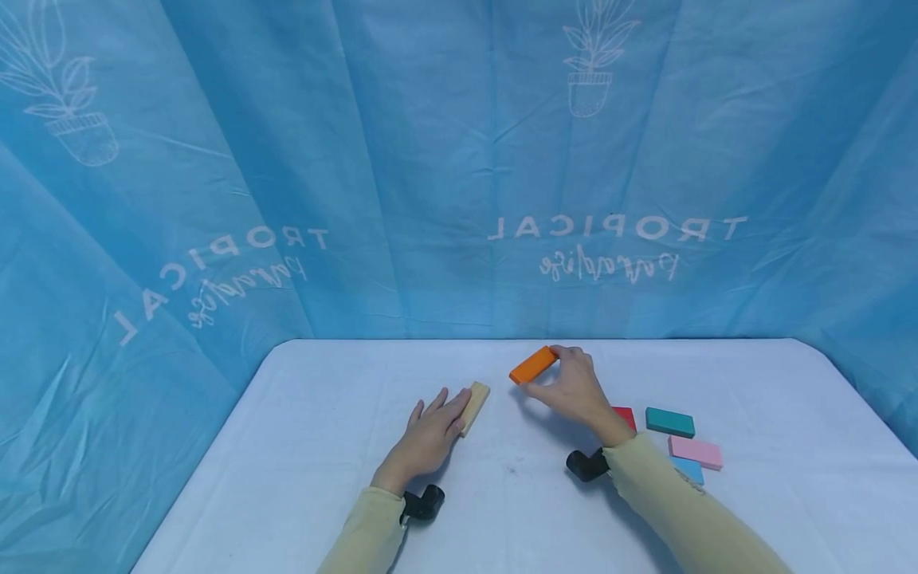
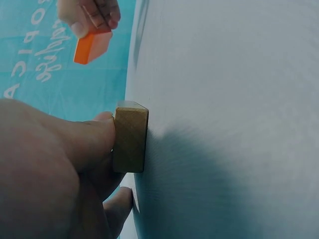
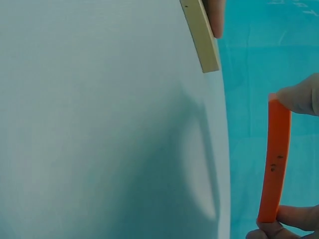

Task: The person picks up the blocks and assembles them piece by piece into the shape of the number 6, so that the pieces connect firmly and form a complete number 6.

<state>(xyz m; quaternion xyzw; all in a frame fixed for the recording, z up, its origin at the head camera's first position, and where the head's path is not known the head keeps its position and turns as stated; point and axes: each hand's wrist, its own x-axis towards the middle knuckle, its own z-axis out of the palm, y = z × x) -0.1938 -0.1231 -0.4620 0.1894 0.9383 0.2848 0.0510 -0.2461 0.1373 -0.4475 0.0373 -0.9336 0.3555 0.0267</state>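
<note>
A plain wooden block (image 1: 474, 409) lies flat on the white table. My left hand (image 1: 425, 441) rests on it from the left, fingers fairly straight and spread; the left wrist view shows the end of the wooden block (image 2: 130, 139) with digits against its upper face. Above the table, toward the back, my right hand (image 1: 574, 388) pinches an orange block (image 1: 534, 365) by its two ends between thumb and fingers. In the right wrist view the orange block (image 3: 275, 159) is held off the surface, with small dark marks on its side.
Right of the right forearm lie a red block (image 1: 625, 417), partly covered by the wrist, a green block (image 1: 670, 422), a pink block (image 1: 695, 452) and a light blue block (image 1: 689, 469) partly behind the sleeve. A blue printed curtain (image 1: 430, 199) hangs behind the table (image 1: 287, 478).
</note>
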